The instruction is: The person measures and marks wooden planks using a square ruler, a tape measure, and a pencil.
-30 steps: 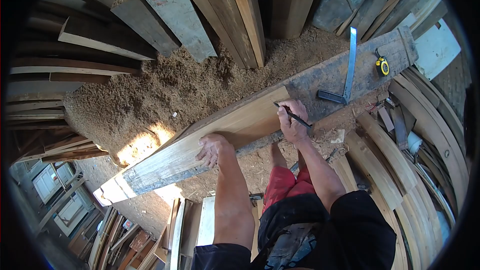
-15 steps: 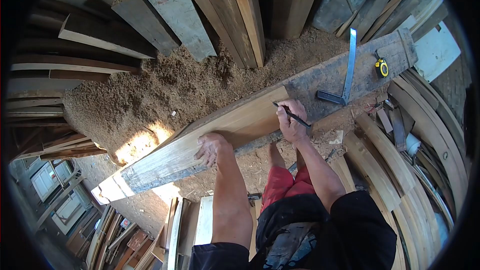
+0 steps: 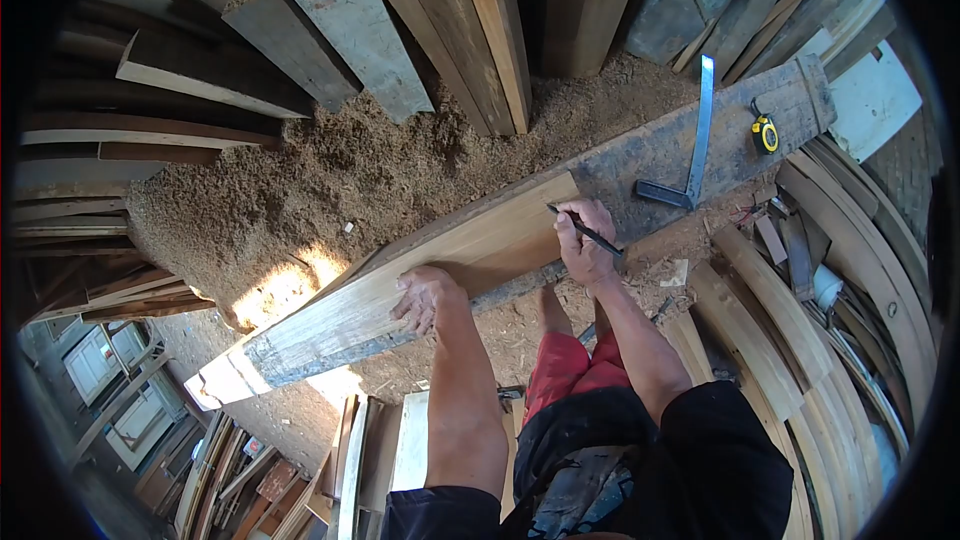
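Observation:
A pale wooden board [image 3: 500, 230] lies along the long workbench plank [image 3: 640, 160]. My left hand [image 3: 428, 298] rests on the board near its front edge, fingers spread over the wood. In my right hand [image 3: 587, 240] is a dark pencil [image 3: 597, 237], gripped between thumb and fingers. Its tip points at the board near the right end, but I cannot tell whether it touches. To the right of that hand, a try square [image 3: 697, 140] lies on the bench with its blade toward the far side. A yellow and black tape measure [image 3: 765, 135] sits farther right.
Sawdust [image 3: 420, 160] covers the ground beyond the bench. Upright planks [image 3: 490, 30] lean at the back, and stacked boards [image 3: 220, 90] fill the left. Curved timber pieces [image 3: 770, 310] lie at the right. Sunlight falls on the bench's left end.

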A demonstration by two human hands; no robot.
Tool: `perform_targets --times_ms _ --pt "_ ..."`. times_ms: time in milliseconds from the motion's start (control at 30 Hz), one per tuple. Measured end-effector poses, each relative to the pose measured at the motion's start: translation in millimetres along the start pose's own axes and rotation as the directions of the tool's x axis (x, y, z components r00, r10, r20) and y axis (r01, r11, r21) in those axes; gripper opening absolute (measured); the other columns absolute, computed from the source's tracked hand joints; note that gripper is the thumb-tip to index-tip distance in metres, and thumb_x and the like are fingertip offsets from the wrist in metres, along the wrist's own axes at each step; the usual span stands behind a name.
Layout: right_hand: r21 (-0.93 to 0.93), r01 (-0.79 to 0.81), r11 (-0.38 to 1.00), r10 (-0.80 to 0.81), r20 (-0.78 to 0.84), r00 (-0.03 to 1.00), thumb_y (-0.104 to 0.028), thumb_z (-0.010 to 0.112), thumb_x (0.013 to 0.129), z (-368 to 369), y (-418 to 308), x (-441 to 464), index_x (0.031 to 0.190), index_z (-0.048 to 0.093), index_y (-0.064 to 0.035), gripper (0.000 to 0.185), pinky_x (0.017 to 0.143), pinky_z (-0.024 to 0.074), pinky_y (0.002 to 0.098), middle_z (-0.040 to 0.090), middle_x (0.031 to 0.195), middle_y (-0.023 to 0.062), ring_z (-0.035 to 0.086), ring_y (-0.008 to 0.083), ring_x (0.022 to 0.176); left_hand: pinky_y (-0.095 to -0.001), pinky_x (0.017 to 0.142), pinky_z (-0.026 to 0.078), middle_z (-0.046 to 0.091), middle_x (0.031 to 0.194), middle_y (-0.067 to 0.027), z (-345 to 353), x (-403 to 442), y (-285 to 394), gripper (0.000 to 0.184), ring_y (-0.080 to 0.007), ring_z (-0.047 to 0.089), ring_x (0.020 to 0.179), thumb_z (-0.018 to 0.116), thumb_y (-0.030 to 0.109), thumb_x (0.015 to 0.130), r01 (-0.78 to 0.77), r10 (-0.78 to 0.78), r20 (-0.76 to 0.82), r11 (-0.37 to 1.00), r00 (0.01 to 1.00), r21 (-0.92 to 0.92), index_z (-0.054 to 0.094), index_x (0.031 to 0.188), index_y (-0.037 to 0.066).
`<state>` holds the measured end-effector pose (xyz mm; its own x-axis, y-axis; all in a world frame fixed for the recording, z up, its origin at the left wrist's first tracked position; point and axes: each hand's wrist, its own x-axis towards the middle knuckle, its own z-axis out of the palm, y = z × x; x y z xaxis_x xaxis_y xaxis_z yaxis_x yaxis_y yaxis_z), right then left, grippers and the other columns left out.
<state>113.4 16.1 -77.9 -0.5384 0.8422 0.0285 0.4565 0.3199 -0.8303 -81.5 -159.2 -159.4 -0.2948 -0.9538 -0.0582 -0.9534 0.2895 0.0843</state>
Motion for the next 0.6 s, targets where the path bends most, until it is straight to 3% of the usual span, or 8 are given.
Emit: perform_targets --times_ms 600 --pt "0.002 0.002 1.0 -0.002 0.0 1.0 -0.023 0.064 0.093 1.2 2.2 -1.7 0.098 0.066 -0.0077 0.016 0.077 0.0439 0.0467 0.064 0.083 0.0109 0.057 0.0335 0.081 -0.0689 0.117 0.02 0.018 0.163 -0.0337 7.6 9.2 -1.3 0.077 -0.0583 0.018 0.148 0.023 0.056 0.101 0.014 -0.019 0.047 0.994 0.999 0.112 0.018 0.163 0.01"
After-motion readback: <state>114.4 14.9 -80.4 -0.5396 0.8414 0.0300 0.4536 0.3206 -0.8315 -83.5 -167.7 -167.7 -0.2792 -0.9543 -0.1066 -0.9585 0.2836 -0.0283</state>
